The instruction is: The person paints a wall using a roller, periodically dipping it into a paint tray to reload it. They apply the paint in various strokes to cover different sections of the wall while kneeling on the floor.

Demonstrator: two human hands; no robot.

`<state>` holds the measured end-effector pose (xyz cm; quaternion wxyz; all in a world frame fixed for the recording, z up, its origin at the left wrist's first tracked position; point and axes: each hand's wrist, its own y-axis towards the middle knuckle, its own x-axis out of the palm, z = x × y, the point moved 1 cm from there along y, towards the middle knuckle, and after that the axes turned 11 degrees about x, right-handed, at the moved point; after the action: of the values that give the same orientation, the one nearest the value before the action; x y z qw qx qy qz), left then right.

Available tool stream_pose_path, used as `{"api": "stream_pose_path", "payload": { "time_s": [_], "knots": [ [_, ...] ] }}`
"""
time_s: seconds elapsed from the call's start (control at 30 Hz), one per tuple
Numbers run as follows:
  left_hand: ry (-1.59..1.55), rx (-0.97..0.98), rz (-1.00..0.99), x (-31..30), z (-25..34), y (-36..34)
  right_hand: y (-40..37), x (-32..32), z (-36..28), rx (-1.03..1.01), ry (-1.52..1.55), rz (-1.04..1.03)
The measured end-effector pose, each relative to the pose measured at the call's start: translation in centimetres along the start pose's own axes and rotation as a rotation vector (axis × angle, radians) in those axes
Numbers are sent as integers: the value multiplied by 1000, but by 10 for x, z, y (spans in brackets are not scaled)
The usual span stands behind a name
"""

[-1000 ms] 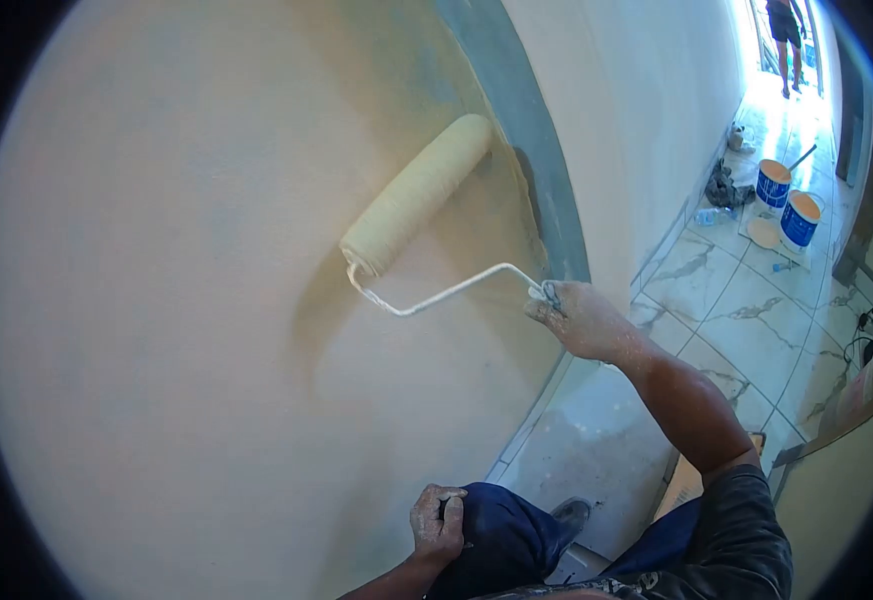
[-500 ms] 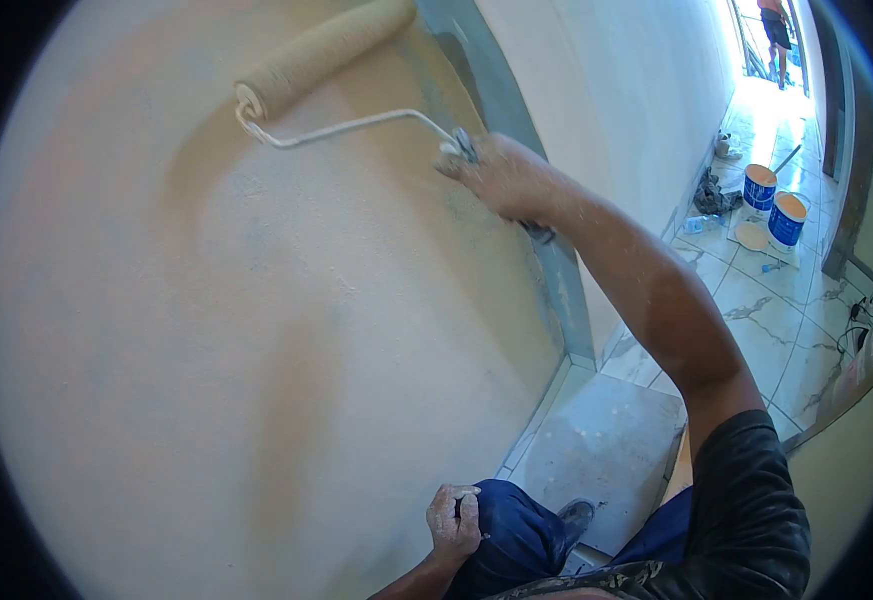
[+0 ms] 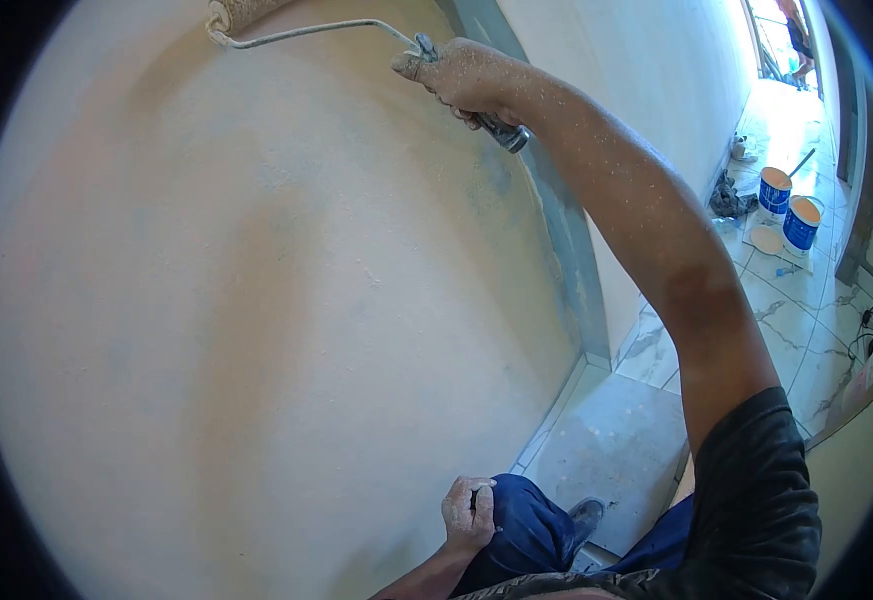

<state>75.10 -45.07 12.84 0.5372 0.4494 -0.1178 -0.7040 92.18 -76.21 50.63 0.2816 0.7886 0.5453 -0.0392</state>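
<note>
My right hand (image 3: 466, 78), speckled with pale paint, is wrapped around the handle of a paint roller (image 3: 306, 33) high in the view. The handle's grey butt end sticks out below my fist. A bent wire frame runs left to the roller sleeve, which lies at the top edge of the view and is partly cut off. The sleeve is against or very near the cream-painted wall (image 3: 286, 350); contact is hard to judge. Low in the view, my left hand (image 3: 469, 515) rests by my knee (image 3: 526, 515), fingers curled in, with nothing seen in it.
A grey-blue strip (image 3: 556, 220) borders the painted wall at the corner. Two blue paint buckets (image 3: 802, 226) stand on the tiled floor, with a dark crumpled bag (image 3: 731, 195) beside them. A grey board (image 3: 611, 430) lies under my foot. Another person (image 3: 798, 40) is at the far doorway.
My right hand and the paint roller have moved up and left, taking much of the sleeve out of view. My left hand stays by the knee. The camera view has shifted slightly.
</note>
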Motion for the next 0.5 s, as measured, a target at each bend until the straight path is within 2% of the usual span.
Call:
{"api": "stream_pose_path", "payload": {
  "time_s": [0.17,0.23,0.27,0.33,0.37,0.43,0.5],
  "knots": [
    [-27,-15,14,2,-2,-1,-5,-2,31,71,-33,-56],
    [-27,-11,10,2,-1,0,16,13,73,-483,-537,148],
    [-27,-13,4,2,-2,0,14,14,86,-477,-535,148],
    [-40,-21,9,2,-4,0,-3,19,104,-185,-245,-11],
    [-38,-25,-3,2,-5,-1,-16,19,109,-174,-239,-9],
    [-27,-29,-1,2,-7,-2,-55,13,104,119,-64,-151],
    [-6,-26,-24,0,-8,-2,-61,19,127,132,-50,-156]
  ]
}}
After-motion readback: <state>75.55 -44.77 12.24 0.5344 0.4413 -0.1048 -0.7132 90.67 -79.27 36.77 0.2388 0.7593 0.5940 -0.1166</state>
